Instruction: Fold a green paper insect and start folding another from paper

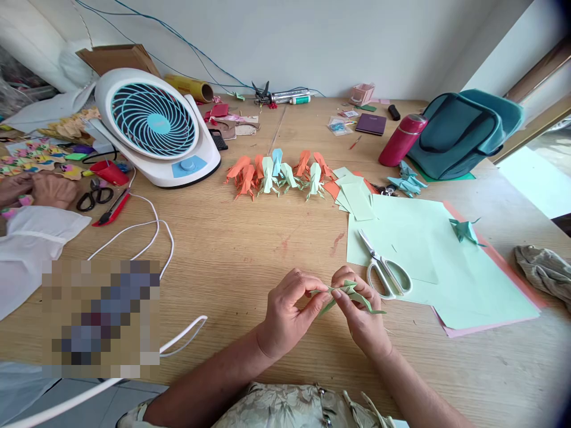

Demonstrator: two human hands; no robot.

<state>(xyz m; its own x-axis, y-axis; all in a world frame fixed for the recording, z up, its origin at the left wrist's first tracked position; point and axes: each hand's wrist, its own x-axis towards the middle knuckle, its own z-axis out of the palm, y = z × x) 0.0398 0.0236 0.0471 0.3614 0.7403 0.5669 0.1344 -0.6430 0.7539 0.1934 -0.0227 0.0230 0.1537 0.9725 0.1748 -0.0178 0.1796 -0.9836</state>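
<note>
Both hands meet over the near part of the table around a light green folded paper figure with thin pointed strips. My left hand pinches one narrow end between thumb and fingertips. My right hand grips the body, its thumb pressed on top and fingers behind, so part of the paper is hidden. White-handled scissors lie just right of my right hand, on large light green sheets. Farther back stands a group of finished-looking folded paper figures, with orange ones and pale green ones.
A white fan stands at the back left, its white cable looping over the table. Another person's hands work at the left edge. A red bottle and teal bag stand back right. Small green paper pieces lie near the figures.
</note>
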